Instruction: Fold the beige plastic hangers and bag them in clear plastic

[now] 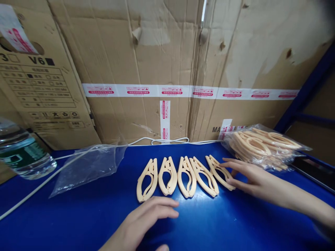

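Note:
Several beige folded travel hangers lie side by side in a row on the blue table, and the leftmost hanger (140,184) and middle hanger (179,176) are both flat. At the right end of the row, my right hand (251,176) has its thumb and fingers on the last folding hanger (213,163), covering part of its right side. My left hand (149,218) hovers in front of the left part of the row, fingers loosely stretched and apart, holding nothing.
A clear bag of more folded hangers (261,144) lies at the back right, beside a dark flat device (314,170). An empty plastic bag (89,167), a white cable (28,197) and a water bottle (23,153) are on the left. Cardboard (157,52) walls the back.

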A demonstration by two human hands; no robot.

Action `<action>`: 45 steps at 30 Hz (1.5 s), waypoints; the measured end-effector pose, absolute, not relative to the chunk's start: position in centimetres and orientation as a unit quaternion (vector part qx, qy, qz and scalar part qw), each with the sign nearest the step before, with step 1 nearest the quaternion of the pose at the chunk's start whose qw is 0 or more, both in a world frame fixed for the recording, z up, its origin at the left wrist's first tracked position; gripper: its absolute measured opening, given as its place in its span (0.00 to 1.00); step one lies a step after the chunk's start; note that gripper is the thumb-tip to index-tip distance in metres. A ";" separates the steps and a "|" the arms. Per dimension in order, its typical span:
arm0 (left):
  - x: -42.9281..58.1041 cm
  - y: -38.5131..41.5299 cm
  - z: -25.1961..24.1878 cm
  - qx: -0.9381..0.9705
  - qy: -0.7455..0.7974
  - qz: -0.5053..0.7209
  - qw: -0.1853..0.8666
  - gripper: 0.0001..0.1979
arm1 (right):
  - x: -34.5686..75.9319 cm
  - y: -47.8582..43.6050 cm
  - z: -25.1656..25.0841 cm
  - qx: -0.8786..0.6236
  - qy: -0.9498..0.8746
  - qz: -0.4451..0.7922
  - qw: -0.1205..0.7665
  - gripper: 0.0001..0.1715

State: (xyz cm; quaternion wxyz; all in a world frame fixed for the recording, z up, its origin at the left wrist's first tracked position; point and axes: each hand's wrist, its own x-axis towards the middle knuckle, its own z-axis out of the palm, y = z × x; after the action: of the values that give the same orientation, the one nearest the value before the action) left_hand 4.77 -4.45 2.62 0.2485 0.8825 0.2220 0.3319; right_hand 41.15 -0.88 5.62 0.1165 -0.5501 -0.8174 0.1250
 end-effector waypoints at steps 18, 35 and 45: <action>6.2 -3.3 -1.7 0.900 0.382 0.135 -0.161 0.44 | 35.5 -2.3 2.1 -0.413 -0.909 0.010 0.050 0.48; 7.1 0.1 1.7 0.890 0.449 0.082 -0.011 0.38 | 34.2 2.0 1.8 -0.432 -0.899 0.016 0.071 0.45; 6.2 4.3 2.2 0.906 0.417 0.057 0.041 0.32 | 33.4 4.6 1.8 -0.448 -0.890 0.002 0.080 0.43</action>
State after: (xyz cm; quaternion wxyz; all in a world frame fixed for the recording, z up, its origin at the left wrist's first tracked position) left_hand 6.25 4.32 2.24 0.0409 0.9063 0.4167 0.0569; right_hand 33.40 4.56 1.76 0.0797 -0.4484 -0.8903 0.0023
